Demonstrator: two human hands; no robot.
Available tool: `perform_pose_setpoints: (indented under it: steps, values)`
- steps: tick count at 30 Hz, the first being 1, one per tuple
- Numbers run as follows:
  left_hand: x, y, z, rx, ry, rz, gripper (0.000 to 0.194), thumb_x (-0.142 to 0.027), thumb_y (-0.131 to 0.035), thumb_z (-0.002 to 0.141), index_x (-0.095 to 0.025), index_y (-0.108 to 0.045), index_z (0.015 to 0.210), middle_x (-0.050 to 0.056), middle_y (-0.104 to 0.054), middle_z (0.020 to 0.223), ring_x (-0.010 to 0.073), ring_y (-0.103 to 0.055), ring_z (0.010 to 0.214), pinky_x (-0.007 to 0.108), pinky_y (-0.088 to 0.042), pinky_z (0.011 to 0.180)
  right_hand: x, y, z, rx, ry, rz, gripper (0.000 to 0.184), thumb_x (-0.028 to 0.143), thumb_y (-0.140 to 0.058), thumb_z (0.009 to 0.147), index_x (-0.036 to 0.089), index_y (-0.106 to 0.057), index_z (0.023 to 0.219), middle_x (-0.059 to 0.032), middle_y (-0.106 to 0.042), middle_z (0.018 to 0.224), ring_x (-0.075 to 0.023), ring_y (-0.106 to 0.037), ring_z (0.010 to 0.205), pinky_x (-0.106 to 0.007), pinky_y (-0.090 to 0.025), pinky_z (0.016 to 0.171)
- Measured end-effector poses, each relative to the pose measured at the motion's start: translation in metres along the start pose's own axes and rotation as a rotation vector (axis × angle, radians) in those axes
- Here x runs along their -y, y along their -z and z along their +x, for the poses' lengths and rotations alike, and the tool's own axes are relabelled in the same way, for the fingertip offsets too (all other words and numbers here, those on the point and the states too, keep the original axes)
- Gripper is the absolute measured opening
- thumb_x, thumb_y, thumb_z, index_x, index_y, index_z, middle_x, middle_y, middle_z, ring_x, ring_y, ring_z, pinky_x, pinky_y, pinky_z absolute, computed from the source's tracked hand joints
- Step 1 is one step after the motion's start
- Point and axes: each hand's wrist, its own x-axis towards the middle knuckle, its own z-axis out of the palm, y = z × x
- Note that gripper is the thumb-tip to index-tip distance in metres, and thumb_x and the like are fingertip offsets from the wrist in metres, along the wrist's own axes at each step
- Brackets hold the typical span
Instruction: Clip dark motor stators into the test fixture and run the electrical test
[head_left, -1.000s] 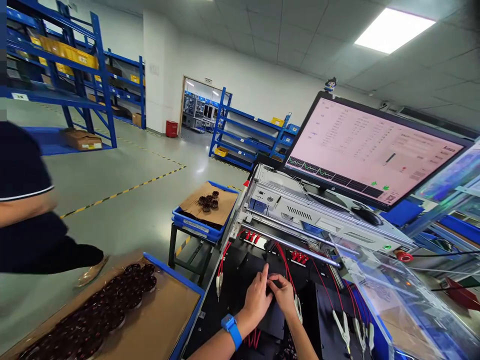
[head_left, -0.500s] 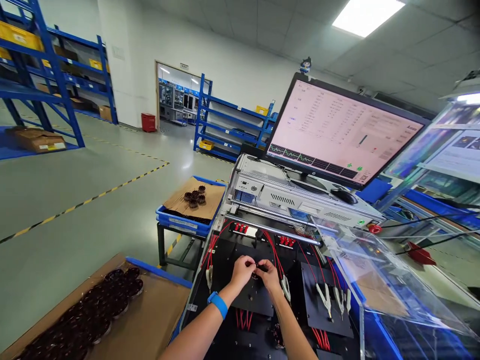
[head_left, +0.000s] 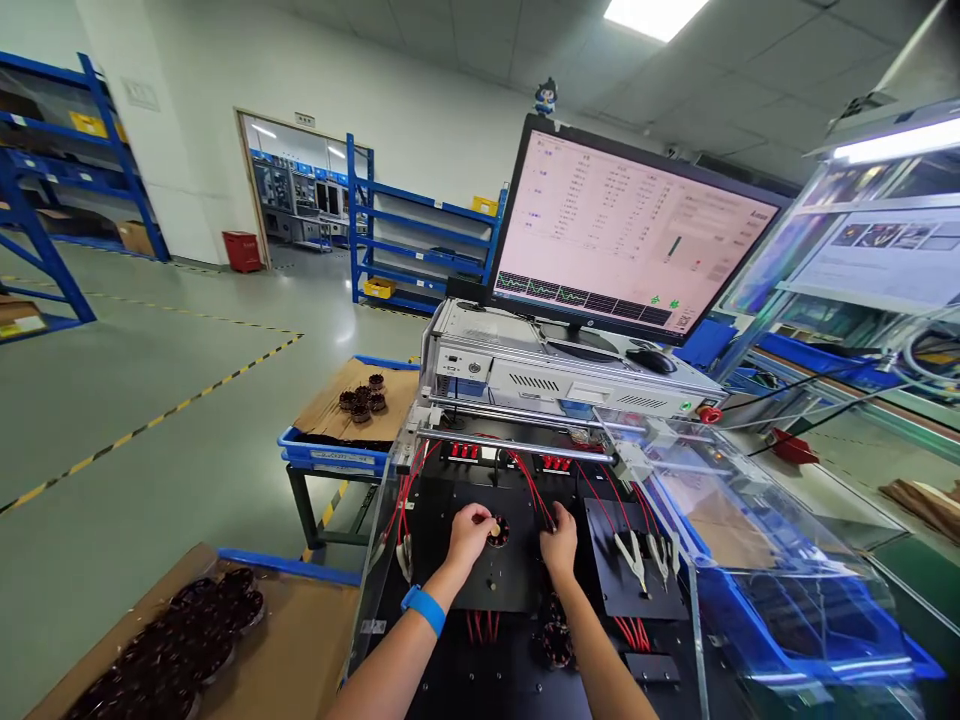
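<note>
On the black plate (head_left: pixel 442 560) lies a round dark ring-shaped stator (head_left: pixel 499 533). My left hand (head_left: pixel 469 532) is at its left side, with thumb and fingertips closed on its edge. My right hand (head_left: pixel 559 542) is closed at the lower end of the red test leads (head_left: pixel 534 485), right of the stator. The clip at that end is hidden by the hand. Another stator (head_left: pixel 556 640) lies nearer me, beside my right forearm. Pale clips on red leads (head_left: pixel 636 565) rest on the plate to the right.
A monitor (head_left: pixel 630 235) stands on the tester (head_left: pixel 525 375) behind the fixture. Clear hinged cover (head_left: pixel 750 530) lies to the right. Several stators (head_left: pixel 187 640) sit on cardboard at lower left, more (head_left: pixel 363 398) on a blue tray (head_left: pixel 337 458). A red emergency button (head_left: pixel 709 414) is at the right.
My hands were together over the stator and are now apart. My right hand has moved right to the red leads; the left stays at the stator, which is now uncovered. The view has turned right.
</note>
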Motion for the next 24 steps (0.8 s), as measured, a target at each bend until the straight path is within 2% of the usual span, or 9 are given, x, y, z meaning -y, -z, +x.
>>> perform_pose_setpoints:
  steps: [3,6,8,10,12,15,17,20,24]
  values:
    - [-0.007,0.015,-0.017,0.036,-0.174,0.067,0.019,-0.008,-0.053,0.066,-0.016,-0.061,0.081,0.003,-0.061,0.082,0.0161,-0.058,0.081,0.031,-0.048,0.076,-0.012,-0.001,0.011,0.199,-0.049,-0.289,0.071,0.005,-0.048,0.060,0.011,-0.033,0.129,-0.0160,-0.049,0.125,-0.0260,-0.043,0.118,-0.039,-0.036,0.095]
    - [-0.010,0.026,-0.034,0.197,-0.528,0.295,0.038,0.000,-0.049,0.069,-0.024,-0.062,0.097,0.003,-0.059,0.104,0.0172,-0.053,0.102,0.036,-0.043,0.092,-0.013,-0.001,0.016,0.296,-0.065,-0.374,0.059,0.014,-0.050,0.068,0.016,-0.037,0.126,-0.0115,-0.056,0.114,-0.0243,-0.052,0.109,-0.036,-0.040,0.086]
    - [-0.009,0.028,-0.038,0.275,-0.696,0.440,0.033,-0.002,-0.053,0.073,-0.025,-0.064,0.094,0.002,-0.061,0.103,0.0174,-0.053,0.102,0.035,-0.045,0.090,-0.004,0.005,0.016,0.223,0.002,-0.394,0.043,0.021,-0.049,0.072,0.017,-0.044,0.115,-0.0094,-0.059,0.105,-0.0223,-0.055,0.101,-0.031,-0.041,0.079]
    - [-0.007,0.026,-0.037,0.286,-0.798,0.522,0.020,-0.010,-0.058,0.076,-0.024,-0.065,0.088,0.000,-0.064,0.096,0.0168,-0.055,0.095,0.033,-0.048,0.085,0.009,0.016,0.014,0.172,0.051,-0.412,0.033,0.027,-0.049,0.074,0.018,-0.048,0.106,-0.0074,-0.061,0.096,-0.0209,-0.058,0.094,-0.027,-0.041,0.072]
    - [-0.006,0.022,-0.034,0.277,-0.874,0.563,0.011,-0.015,-0.058,0.079,-0.023,-0.065,0.083,-0.001,-0.065,0.089,0.0154,-0.057,0.089,0.031,-0.049,0.083,0.023,0.028,0.009,0.234,0.060,-0.427,0.029,0.031,-0.050,0.073,0.019,-0.048,0.100,-0.0064,-0.061,0.093,-0.0204,-0.059,0.089,-0.026,-0.040,0.067]
    - [-0.005,0.017,-0.033,0.255,-0.917,0.625,0.011,-0.017,-0.055,0.082,-0.021,-0.064,0.082,0.000,-0.065,0.087,0.0151,-0.057,0.086,0.031,-0.050,0.081,0.039,0.039,-0.003,0.393,0.035,-0.479,0.033,0.032,-0.055,0.068,0.019,-0.047,0.097,-0.0078,-0.061,0.093,-0.0223,-0.060,0.088,-0.027,-0.039,0.064]
    - [-0.006,0.013,-0.035,0.226,-0.894,0.687,0.011,-0.015,-0.053,0.082,-0.020,-0.063,0.084,0.001,-0.064,0.085,0.0163,-0.057,0.085,0.032,-0.049,0.078,0.043,0.039,-0.014,0.437,0.027,-0.511,0.041,0.033,-0.057,0.064,0.018,-0.045,0.100,-0.0094,-0.060,0.097,-0.0237,-0.059,0.091,-0.028,-0.039,0.065]
    - [-0.010,0.005,-0.037,0.153,-0.827,0.759,0.012,-0.015,-0.052,0.082,-0.019,-0.062,0.085,0.002,-0.063,0.082,0.0180,-0.055,0.082,0.033,-0.048,0.072,0.042,0.031,-0.028,0.429,0.031,-0.508,0.045,0.036,-0.057,0.066,0.018,-0.041,0.105,-0.0108,-0.058,0.102,-0.0240,-0.058,0.094,-0.029,-0.040,0.068]
    - [-0.019,-0.007,-0.036,0.030,-0.674,0.685,0.016,-0.016,-0.049,0.084,-0.020,-0.063,0.078,0.002,-0.062,0.075,0.0162,-0.054,0.075,0.030,-0.045,0.069,0.037,0.022,-0.037,0.380,0.037,-0.485,0.040,0.037,-0.053,0.072,0.018,-0.039,0.105,-0.0104,-0.058,0.102,-0.0234,-0.058,0.095,-0.029,-0.041,0.069]
